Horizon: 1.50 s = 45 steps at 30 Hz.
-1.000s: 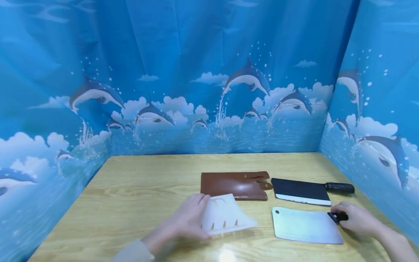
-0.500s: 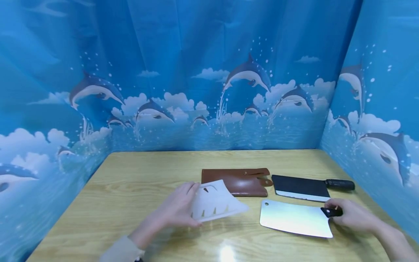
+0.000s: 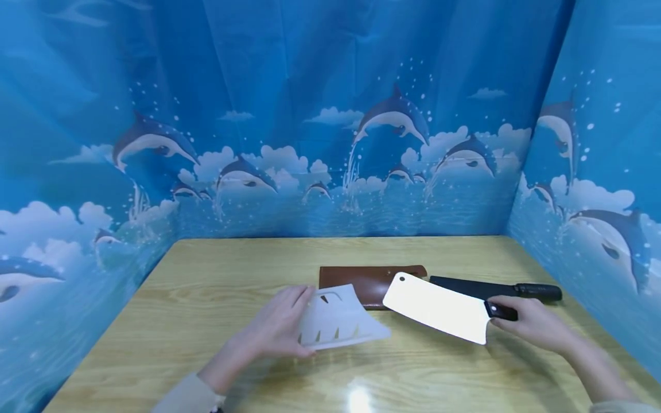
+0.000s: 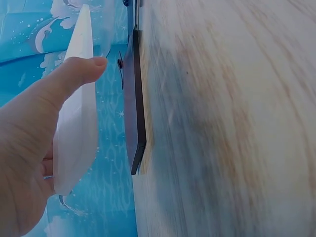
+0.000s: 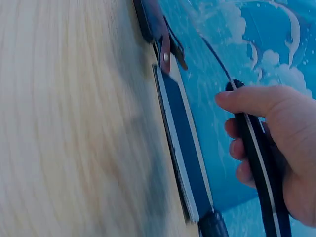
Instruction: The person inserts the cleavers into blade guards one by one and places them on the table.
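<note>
A white translucent plastic blade cover [image 3: 343, 315] with small triangular slots is held at its left end by my left hand [image 3: 281, 324], tilted above the table. In the left wrist view the thumb lies across one face of the cover [image 4: 76, 128], with fingers behind it. My right hand [image 3: 537, 324] grips the black handle [image 5: 256, 158] of a cleaver with a bright, broad blade [image 3: 439, 307]. That cleaver is raised, its blade pointing left and slightly up, its holed corner overlapping the brown leather sheath in the head view. A gap separates blade and cover.
The brown leather sheath [image 3: 351, 278] lies flat on the wooden table [image 3: 232, 269] behind the cover. To its right lies a second cleaver with a black blade [image 5: 182, 143] and black handle [image 3: 538, 291], partly hidden by the raised one. A dolphin-print curtain [image 3: 289, 126] surrounds the table.
The cleaver in my right hand has risen off the table and moved left, its blade tip turning upward. My left hand has drawn the cover slightly left and up, then held steady.
</note>
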Tool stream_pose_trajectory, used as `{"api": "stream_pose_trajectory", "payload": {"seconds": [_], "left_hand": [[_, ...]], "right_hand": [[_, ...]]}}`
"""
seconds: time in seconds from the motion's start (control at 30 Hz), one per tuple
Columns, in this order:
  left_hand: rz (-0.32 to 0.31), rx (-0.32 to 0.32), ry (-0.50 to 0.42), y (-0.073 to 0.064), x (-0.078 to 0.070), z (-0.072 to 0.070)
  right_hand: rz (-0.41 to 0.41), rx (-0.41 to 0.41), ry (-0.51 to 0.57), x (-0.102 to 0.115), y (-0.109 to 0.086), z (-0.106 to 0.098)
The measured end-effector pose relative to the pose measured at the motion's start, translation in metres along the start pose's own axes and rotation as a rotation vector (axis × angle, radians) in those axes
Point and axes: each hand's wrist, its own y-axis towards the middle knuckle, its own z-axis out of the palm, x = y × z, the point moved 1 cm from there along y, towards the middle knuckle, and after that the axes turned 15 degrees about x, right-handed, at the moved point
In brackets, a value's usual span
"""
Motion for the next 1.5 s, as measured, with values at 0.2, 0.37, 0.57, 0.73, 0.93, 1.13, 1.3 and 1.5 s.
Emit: {"api": "stream_pose_trajectory", "payload": {"seconds": [0.2,0.37,0.57,0.73,0.93,1.13,1.3,1.5], "left_hand": [[0.011,0.003,0.035,0.000,0.000,0.002],[0.019,0.009,0.046,0.001,0.001,0.003],[0.034,-0.009,0.065,0.002,0.002,0.006],[0.038,-0.015,0.064,0.003,0.002,0.006],[0.031,0.007,0.070,0.004,0.001,0.005],[0.009,0.045,0.052,0.004,0.000,0.005],[0.023,0.014,0.049,0.004,0.000,0.006],[0.015,0.008,0.034,0.005,0.000,0.006]], "right_hand": [[-0.031,-0.080,-0.034,0.017,0.011,-0.002],[-0.055,-0.088,-0.009,0.029,0.018,-0.001],[-0.081,-0.102,-0.004,0.037,0.023,0.000],[-0.094,-0.097,-0.003,0.039,0.025,0.001],[-0.092,-0.094,-0.025,0.041,0.027,0.002],[-0.110,-0.155,-0.132,0.042,0.025,0.000],[-0.143,-0.209,-0.197,0.045,0.024,-0.002],[-0.164,-0.297,-0.311,0.052,0.024,-0.002]]}}
